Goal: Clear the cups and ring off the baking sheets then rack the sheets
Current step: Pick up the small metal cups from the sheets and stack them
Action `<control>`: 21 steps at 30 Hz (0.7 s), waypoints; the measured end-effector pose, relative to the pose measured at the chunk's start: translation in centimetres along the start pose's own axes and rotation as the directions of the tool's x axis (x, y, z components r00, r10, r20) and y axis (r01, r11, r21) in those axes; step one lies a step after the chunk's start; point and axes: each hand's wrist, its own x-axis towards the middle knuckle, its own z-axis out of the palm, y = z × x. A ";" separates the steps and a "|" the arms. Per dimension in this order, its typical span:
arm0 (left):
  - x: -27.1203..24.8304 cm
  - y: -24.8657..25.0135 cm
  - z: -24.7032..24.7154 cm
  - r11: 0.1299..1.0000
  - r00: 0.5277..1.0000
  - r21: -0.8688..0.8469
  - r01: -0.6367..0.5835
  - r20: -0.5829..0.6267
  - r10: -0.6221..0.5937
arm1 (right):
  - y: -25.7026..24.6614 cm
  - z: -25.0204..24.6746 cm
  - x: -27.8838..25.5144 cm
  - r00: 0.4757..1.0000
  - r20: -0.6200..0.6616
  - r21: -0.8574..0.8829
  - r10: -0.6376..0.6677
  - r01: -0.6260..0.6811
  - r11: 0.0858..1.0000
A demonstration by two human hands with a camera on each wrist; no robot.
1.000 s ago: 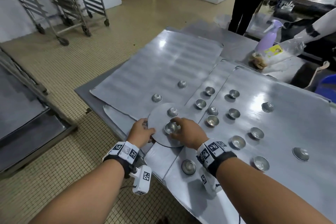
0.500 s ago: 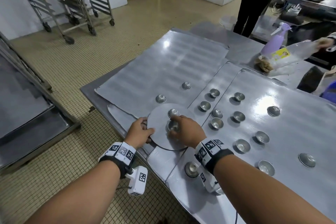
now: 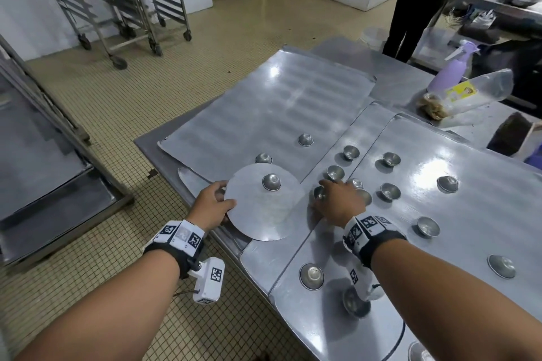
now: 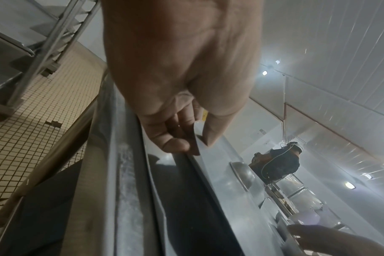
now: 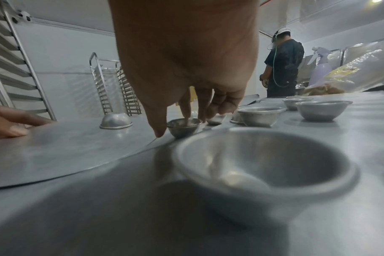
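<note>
The left hand (image 3: 211, 204) pinches the near-left rim of a flat round metal disc (image 3: 264, 208), thumb on top and fingers curled beneath, as the left wrist view shows. The disc lies across the seam between the left baking sheet (image 3: 264, 114) and the middle one, overhanging the table's near edge. One small metal cup (image 3: 272, 182) sits upside down on the disc, toward its far side.

The right hand (image 3: 340, 202) reaches just right of the disc and holds an upright cup (image 5: 183, 127): in the right wrist view the thumb presses its outer wall and a fingertip dips inside the rim, the other fingers loosely bent above the neighbouring cups. More cups stand scattered right of the disc across the middle and right baking sheet (image 3: 469, 214), some upright, some inverted; two inverted ones sit on the left sheet beyond the disc.

The cups look like thin pressed aluminium, so probably very light, stiff and smooth; a rim pinch such as this should lift them, and upright ones may nest. Inverted ones offer only a slick dome, so gripping across the flared lip seems wiser. The disc appears thin and rigid; tilting it would likely send its cup sliding. The sheets are broad, thin and likely flexible, best taken by opposite edges once bare.
</note>
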 end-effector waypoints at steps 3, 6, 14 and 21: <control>-0.3 -0.1 -0.5 1.000 1.000 -0.001 -0.002 0.021 0.002 | -0.3 -0.7 0.1 0.999 0.015 0.006 -0.049 0.049 0.999; -0.6 -0.3 -0.8 1.000 0.999 0.016 -0.009 0.034 0.008 | -2.9 -1.5 -0.2 0.989 0.008 0.166 -0.146 0.143 0.976; -1.9 -0.2 -1.0 0.997 0.995 0.072 -0.013 0.103 0.005 | -8.4 0.1 0.1 0.941 0.076 0.121 -0.329 0.319 0.940; -2.4 -0.8 -2.4 0.999 0.996 0.041 0.014 0.084 -0.017 | -5.6 -0.3 0.7 0.978 0.071 0.063 -0.198 0.194 0.979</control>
